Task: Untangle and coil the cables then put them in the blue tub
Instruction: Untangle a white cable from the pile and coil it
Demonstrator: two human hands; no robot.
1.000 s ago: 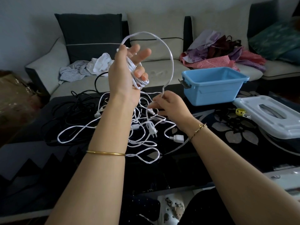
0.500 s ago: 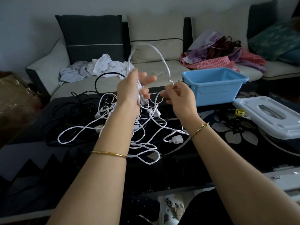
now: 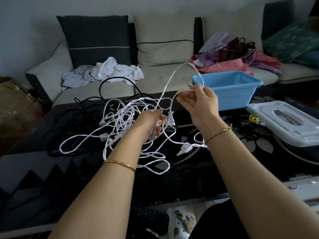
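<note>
1. Has lowered the left hand [image 3: 151,125] since a moment ago, from up before the sofa cushions to just over the table [image 3: 172,183] — and has drawn the right hand [image 3: 198,102] out toward the tub.
2. Far left: black cables [image 3: 81,116], loose on the table, touched by neither hand; best left for later.
3. Next, white cable [image 3: 120,118], sprawled in loops over the table, knotted in the middle, none of it in the tub.
4. Left hand: curled round a small bunch of white turns, low in the tangle. Keep that bunch closed to stop finished turns spilling.
5. Right hand: thumb and fingers pinching one strand, other fingers loosely bent, with a loop arching above. Follow that single strand back and lift it over crossings rather than tugging — to avoid tightening the knot.
6. Blue tub [image 3: 229,90] just behind the right hand, no cable seen inside; white lid [image 3: 283,125] further right.
</note>
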